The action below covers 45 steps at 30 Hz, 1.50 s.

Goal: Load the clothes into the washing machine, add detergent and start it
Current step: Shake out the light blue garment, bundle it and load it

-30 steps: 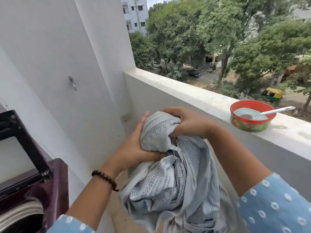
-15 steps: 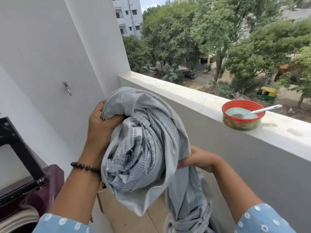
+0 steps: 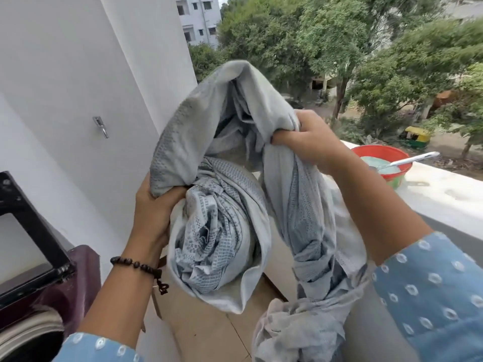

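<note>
Cloth: a long pale grey-blue patterned cotton cloth (image 3: 222, 226) is hanging bunched in mid-air between both hands, above the balcony floor and right of the machine.
Left hand (image 3: 154, 205): its fingers are clenching a gathered bundle of the cloth.
Right hand (image 3: 305, 142): its fingers are grasping a higher fold, lifting it into an arch.
Washer: the maroon top-loading washing machine (image 3: 78, 283) is standing at lower left with its black-framed lid (image 3: 34, 231) raised; its contents are not showing.
Detergent: a red plastic bowl of pale powder (image 3: 384, 165) with a white spoon (image 3: 413, 159) is sitting untouched on the white parapet ledge (image 3: 444, 197).
Progress: loading is seemingly underway; detergent and starting are remaining.
</note>
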{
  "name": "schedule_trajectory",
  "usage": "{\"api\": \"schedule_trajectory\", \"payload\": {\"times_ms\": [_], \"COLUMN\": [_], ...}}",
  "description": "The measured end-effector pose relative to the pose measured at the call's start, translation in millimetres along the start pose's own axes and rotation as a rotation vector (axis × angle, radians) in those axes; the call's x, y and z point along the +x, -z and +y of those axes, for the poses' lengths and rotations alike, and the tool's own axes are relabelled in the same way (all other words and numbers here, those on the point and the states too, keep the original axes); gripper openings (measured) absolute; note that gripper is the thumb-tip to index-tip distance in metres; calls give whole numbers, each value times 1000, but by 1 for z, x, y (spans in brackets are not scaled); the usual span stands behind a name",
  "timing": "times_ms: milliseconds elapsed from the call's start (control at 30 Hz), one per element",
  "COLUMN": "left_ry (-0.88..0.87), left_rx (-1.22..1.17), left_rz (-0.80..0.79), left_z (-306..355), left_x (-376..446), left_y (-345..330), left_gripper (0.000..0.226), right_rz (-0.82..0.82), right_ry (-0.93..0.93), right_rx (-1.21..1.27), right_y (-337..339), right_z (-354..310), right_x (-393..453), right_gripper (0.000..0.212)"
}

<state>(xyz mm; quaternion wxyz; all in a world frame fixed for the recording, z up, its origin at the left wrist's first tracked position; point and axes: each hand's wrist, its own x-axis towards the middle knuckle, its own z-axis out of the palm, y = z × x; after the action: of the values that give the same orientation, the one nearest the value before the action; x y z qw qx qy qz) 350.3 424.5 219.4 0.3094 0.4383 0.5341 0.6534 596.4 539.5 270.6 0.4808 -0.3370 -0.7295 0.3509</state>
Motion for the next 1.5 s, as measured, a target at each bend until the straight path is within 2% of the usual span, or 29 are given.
{"api": "schedule_trajectory", "payload": {"times_ms": [33, 133, 167, 267, 433, 600, 667, 733, 800, 833, 900, 1000, 1033, 1133, 1200, 1267, 1367, 1433, 1500], "left_ry": [-15, -57, -77, -100, -79, -33, -5, 31, 97, 113, 130, 262, 285, 338, 421, 445, 358, 305, 283], "left_rx": [-1, 0, 16, 18, -69, -206, -233, -283, -387, -386, -347, -438, -461, -448, -357, -285, -142, 1, 112], "left_rz": [31, 98, 103, 167, 265, 242, 244, 187, 100, 93, 169, 99, 51, -117, -208, -273, -257, -383, -575], "left_z": [1, 8, 10, 16, 15, 10, 8, 5, 0, -5, -17, -38, -44, -46, -57, -59, -52, -43, -36], "left_x": [1, 4, 5, 7, 5, 7, 9, 12, 17, 19, 21, 16, 13, -11, -24, -34, -31, -24, -18], "left_y": [2, 6, 7, 10, 9, 0, -4, -3, 0, 0, -7, -23, -26, -29, -15, 1, 18, 20, 12], "left_gripper": [50, 38, 37, 39, 25, 14, 6, 6, 26, 34, 45, 78, 81, 69, 78, 100, 129, 136, 139], "right_rz": [3, 123, 106, 5, -86, -257, -348, -483, -556, -557, -511, -243, -150, -15, 7, -4, -107, -229, -378], "right_ry": [29, 104, 83, 9, -62, -175, -201, -227, -299, -336, -386, -411, -408, -405, -411, -396, -375, -355, -327], "right_rx": [-9, 303, 322, 174, 401, 604, 664, 655, 611, 592, 600, 662, 681, 712, 677, 680, 679, 671, 678], "right_y": [0, 2, 2, 8, 1, -30, -35, -37, -43, -48, -61, -73, -72, -56, -42, -30, -20, -21, -28], "right_z": [-2, -9, -9, 4, 27, 72, 87, 103, 115, 117, 116, 106, 103, 100, 103, 106, 107, 101, 93], "right_x": [0, -4, -3, -2, -24, -65, -81, -95, -106, -111, -115, -110, -107, -96, -88, -81, -72, -68, -67], "right_gripper": [12, 17, 18, 16, 21, 39, 55, 90, 116, 122, 115, 70, 59, 54, 53, 46, 40, 31, 31]}}
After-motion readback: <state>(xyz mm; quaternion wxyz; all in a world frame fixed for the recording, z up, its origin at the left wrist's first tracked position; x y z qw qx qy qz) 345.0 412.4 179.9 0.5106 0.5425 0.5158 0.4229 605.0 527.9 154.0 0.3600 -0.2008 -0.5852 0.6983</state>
